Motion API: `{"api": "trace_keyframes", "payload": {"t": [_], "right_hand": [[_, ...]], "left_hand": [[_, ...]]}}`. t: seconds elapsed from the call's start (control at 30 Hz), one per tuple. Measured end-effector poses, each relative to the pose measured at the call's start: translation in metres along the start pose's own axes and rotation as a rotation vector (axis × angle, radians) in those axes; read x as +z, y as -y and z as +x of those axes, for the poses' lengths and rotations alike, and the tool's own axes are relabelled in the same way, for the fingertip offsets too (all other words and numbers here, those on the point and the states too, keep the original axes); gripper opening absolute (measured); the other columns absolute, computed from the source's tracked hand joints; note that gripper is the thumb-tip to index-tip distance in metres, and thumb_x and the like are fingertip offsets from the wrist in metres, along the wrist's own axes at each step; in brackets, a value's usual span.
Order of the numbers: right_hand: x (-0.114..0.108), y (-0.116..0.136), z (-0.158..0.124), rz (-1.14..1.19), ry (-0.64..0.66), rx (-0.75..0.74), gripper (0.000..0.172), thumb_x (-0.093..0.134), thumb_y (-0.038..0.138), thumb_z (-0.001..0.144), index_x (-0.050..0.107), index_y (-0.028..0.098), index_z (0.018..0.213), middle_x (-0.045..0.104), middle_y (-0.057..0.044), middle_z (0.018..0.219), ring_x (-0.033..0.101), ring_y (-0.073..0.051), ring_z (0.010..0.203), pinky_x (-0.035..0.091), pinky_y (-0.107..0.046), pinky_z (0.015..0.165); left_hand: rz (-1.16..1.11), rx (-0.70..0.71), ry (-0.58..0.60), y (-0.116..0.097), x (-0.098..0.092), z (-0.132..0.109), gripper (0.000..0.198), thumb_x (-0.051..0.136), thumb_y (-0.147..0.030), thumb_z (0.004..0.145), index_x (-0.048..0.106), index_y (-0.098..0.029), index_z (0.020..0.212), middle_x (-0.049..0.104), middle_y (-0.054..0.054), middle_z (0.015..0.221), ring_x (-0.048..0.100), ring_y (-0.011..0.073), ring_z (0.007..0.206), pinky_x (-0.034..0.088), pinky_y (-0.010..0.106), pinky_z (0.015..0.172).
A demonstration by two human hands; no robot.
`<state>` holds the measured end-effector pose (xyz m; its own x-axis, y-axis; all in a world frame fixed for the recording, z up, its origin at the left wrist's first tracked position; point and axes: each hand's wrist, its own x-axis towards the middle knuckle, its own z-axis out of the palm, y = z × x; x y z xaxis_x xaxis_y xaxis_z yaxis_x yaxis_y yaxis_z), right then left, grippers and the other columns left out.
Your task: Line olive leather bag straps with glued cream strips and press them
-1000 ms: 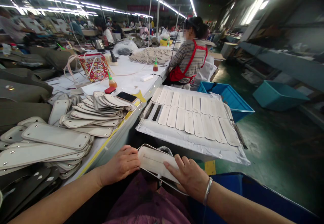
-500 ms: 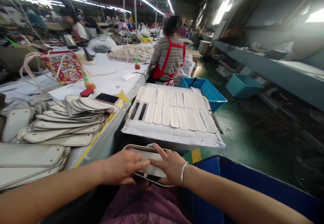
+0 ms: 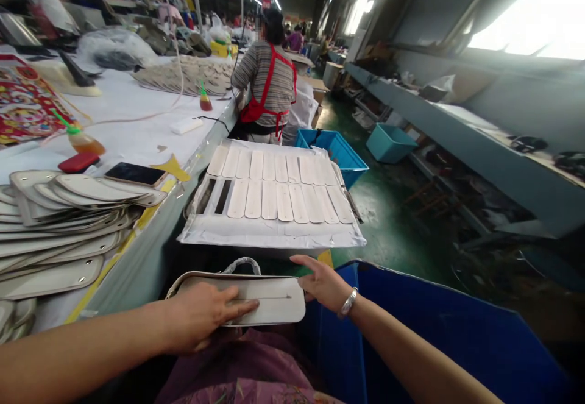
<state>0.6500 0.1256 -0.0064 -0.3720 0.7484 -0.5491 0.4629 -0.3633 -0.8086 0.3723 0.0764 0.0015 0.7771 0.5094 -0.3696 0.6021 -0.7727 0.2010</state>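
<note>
A whitish bag (image 3: 192, 279) with a dark edge rests across my lap. Behind its far rim rises a handle loop (image 3: 244, 262) in clear wrapping. A long white round-cornered panel (image 3: 274, 312) lies along the bag's top, with a thin line down its length. My left hand (image 3: 205, 312) lies on the panel's left part, fingers stretched out and thumb hidden. At the panel's right end is my right hand (image 3: 322, 285), its index finger extended and the other fingers bent close to the corner; whether they touch it I cannot tell.
Ahead, a white-covered stand (image 3: 274, 233) carries two rows of pale strips (image 3: 283, 200). Stacked pale panels (image 3: 59, 233), a phone (image 3: 137, 173) and a glue bottle (image 3: 85, 142) lie on the left table. A blue bin (image 3: 411, 325) stands right; a person in a red apron (image 3: 269, 87) sits ahead.
My view has turned right. My hands have moved apart, the right one to the panel's right end. The panel now covers the dark opening seen before, and the handle loop shows more fully.
</note>
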Motion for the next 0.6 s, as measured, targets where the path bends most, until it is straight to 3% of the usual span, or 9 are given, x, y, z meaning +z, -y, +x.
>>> {"api": "trace_keyframes", "payload": {"t": [0.07, 0.13, 0.2, 0.23, 0.3, 0.4, 0.47, 0.6], "right_hand": [[0.000, 0.006, -0.005, 0.144, -0.019, 0.046, 0.058, 0.051, 0.014, 0.071, 0.041, 0.020, 0.128, 0.061, -0.003, 0.090, 0.054, -0.008, 0.060, 0.051, -0.023, 0.054], [-0.002, 0.012, -0.010, 0.301, -0.052, 0.051, 0.057, 0.052, 0.017, 0.069, 0.043, 0.023, 0.124, 0.045, -0.009, 0.129, 0.059, -0.012, 0.076, 0.055, -0.027, 0.057], [-0.006, 0.013, -0.017, 0.374, -0.121, 0.050, 0.055, 0.052, 0.019, 0.069, 0.041, 0.023, 0.122, 0.025, -0.010, 0.143, 0.061, -0.014, 0.084, 0.057, -0.029, 0.059], [-0.009, 0.010, -0.020, 0.336, -0.168, 0.054, 0.055, 0.051, 0.019, 0.069, 0.040, 0.023, 0.123, 0.025, -0.011, 0.143, 0.063, -0.014, 0.082, 0.057, -0.029, 0.057], [-0.011, -0.001, -0.023, 0.123, -0.188, 0.088, 0.060, 0.054, 0.019, 0.068, 0.036, 0.022, 0.126, 0.039, -0.013, 0.132, 0.063, -0.012, 0.069, 0.055, -0.025, 0.047], [-0.007, -0.019, -0.021, -0.168, 0.013, 0.181, 0.072, 0.062, 0.023, 0.066, 0.031, 0.018, 0.131, 0.059, -0.005, 0.090, 0.055, -0.009, 0.046, 0.047, -0.021, 0.033], [0.001, -0.026, -0.016, -0.179, 0.127, 0.215, 0.071, 0.061, 0.023, 0.068, 0.030, 0.015, 0.131, 0.057, 0.003, 0.066, 0.052, -0.010, 0.039, 0.046, -0.021, 0.031], [0.013, -0.025, -0.011, -0.069, 0.124, 0.216, 0.050, 0.046, 0.014, 0.074, 0.039, 0.016, 0.123, 0.046, 0.010, 0.046, 0.050, -0.011, 0.034, 0.046, -0.021, 0.033]], "left_hand": [[-0.011, -0.033, 0.043, -0.001, -0.001, 0.005, 0.095, 0.066, -0.031, 0.063, 0.014, -0.035, 0.143, 0.051, 0.010, 0.116, 0.062, 0.0273, 0.075, 0.051, 0.040, 0.062], [-0.030, -0.057, 0.070, -0.001, 0.000, 0.007, 0.101, 0.069, -0.030, 0.060, 0.013, -0.038, 0.143, 0.049, 0.011, 0.119, 0.062, 0.0296, 0.080, 0.052, 0.043, 0.065], [-0.045, -0.073, 0.080, 0.000, 0.001, 0.009, 0.099, 0.068, -0.029, 0.061, 0.012, -0.041, 0.142, 0.048, 0.011, 0.121, 0.062, 0.0310, 0.084, 0.052, 0.044, 0.067], [-0.048, -0.079, 0.086, 0.000, 0.001, 0.010, 0.097, 0.067, -0.029, 0.063, 0.012, -0.042, 0.142, 0.047, 0.012, 0.122, 0.062, 0.0314, 0.085, 0.052, 0.045, 0.068], [-0.045, -0.091, 0.113, 0.000, -0.001, 0.011, 0.097, 0.068, -0.029, 0.064, 0.012, -0.042, 0.142, 0.046, 0.013, 0.124, 0.062, 0.0318, 0.085, 0.051, 0.045, 0.068], [-0.020, -0.095, 0.153, -0.003, -0.004, 0.013, 0.102, 0.072, -0.030, 0.060, 0.013, -0.040, 0.142, 0.046, 0.015, 0.124, 0.063, 0.0315, 0.082, 0.051, 0.045, 0.067], [0.006, -0.079, 0.146, -0.007, -0.004, 0.015, 0.101, 0.073, -0.031, 0.061, 0.015, -0.036, 0.143, 0.048, 0.015, 0.122, 0.062, 0.0292, 0.079, 0.051, 0.044, 0.067], [0.048, -0.023, 0.047, -0.014, 0.001, 0.018, 0.082, 0.068, -0.035, 0.068, 0.031, -0.021, 0.140, 0.053, 0.015, 0.113, 0.056, 0.0290, 0.089, 0.050, 0.040, 0.071]]}}
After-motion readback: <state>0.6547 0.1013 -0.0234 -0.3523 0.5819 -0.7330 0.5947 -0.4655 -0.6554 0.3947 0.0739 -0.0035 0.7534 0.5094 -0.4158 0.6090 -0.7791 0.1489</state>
